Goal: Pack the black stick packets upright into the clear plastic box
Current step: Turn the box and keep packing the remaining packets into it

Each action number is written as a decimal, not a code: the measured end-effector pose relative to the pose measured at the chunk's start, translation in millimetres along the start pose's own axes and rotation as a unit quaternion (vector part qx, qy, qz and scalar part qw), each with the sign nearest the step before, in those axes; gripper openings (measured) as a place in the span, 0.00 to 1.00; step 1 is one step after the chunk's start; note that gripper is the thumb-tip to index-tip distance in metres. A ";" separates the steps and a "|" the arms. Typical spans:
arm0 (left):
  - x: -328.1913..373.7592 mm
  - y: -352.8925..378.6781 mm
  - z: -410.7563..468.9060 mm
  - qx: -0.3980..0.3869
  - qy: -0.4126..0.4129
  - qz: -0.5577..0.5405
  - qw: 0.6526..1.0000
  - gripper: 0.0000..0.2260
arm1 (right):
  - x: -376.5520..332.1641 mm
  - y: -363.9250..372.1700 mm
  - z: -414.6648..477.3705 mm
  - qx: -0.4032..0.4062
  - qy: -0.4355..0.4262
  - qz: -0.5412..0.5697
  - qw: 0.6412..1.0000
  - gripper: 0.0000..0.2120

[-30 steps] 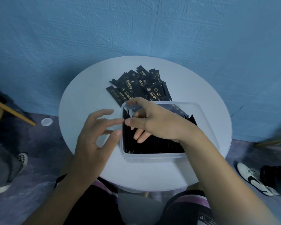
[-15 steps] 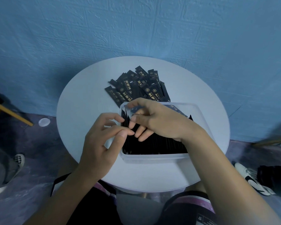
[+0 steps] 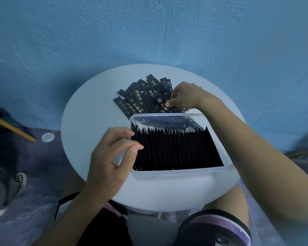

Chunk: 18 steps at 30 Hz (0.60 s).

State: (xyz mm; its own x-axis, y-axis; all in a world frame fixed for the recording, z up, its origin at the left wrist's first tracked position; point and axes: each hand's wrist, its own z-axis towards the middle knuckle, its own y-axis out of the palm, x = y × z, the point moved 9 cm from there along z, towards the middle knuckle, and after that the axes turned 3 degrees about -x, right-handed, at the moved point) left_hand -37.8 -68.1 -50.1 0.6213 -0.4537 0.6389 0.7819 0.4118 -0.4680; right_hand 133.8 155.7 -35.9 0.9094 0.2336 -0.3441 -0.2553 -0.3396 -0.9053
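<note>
Fingers (image 3: pixel 168 104) of my right hand (image 3: pixel 188 96) have left the clear plastic box (image 3: pixel 176 173) and now pinch one of the loose packets (image 3: pixel 142 98) at its 12 o'clock. My left hand (image 3: pixel 110 157) stays at the 9 o'clock rim, fingers curled beside the upright packets (image 3: pixel 176 150); whether they grip is unclear.

Round table (image 3: pixel 89 125) with box (image 3: pixel 176 174), loose packets (image 3: pixel 142 98)

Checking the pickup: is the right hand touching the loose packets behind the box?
Touching. Head view shows the right hand with curled fingers pressed onto the loose packets.
</note>
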 end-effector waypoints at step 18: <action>-1.9 -0.3 0.7 0.005 -0.004 -0.005 1.000 0.12 | 3.8 -3.7 15.7 0.039 -0.041 0.239 0.969 0.09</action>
State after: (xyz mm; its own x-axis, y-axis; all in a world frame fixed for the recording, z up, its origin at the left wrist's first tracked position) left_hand -39.3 -66.7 -50.8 0.6129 -0.4510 0.6489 0.7876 0.4156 -0.4550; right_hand 133.0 172.2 -37.8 0.6528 0.1403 -0.7444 -0.6676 -0.3580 -0.6529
